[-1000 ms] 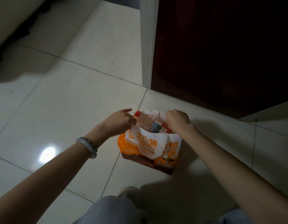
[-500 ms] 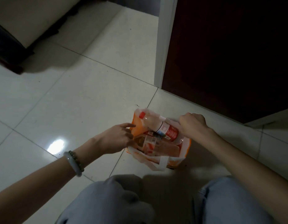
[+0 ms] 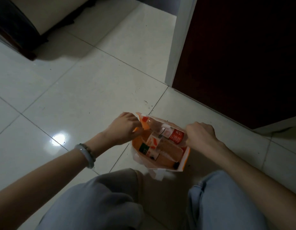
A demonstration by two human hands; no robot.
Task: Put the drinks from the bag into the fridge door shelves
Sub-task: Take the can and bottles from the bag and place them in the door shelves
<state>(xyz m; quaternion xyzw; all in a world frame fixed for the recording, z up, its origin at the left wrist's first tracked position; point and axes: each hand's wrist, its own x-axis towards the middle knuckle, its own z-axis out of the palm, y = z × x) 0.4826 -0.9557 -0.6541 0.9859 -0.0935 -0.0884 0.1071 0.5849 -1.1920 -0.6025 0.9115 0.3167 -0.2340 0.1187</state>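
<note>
Orange bag (image 3: 183,163) on tiled floor (image 3: 77,100), left hand (image 3: 123,130) pinching its left rim, right hand (image 3: 200,136) clenched on right rim, bottles (image 3: 167,132) inside, perhaps three

Glossy pale floor tiles (image 3: 80,97) mirror a lamp glare; the orange bag (image 3: 185,161) looks like thin crinkled plastic, the bottles (image 3: 162,128) clear plastic with printed labels, the trousers (image 3: 97,201) soft matt cloth, the bangle (image 3: 87,155) smooth and polished

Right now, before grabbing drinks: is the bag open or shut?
Open. The left hand and right hand hold the bag apart at its mouth, showing bottles inside.
</note>
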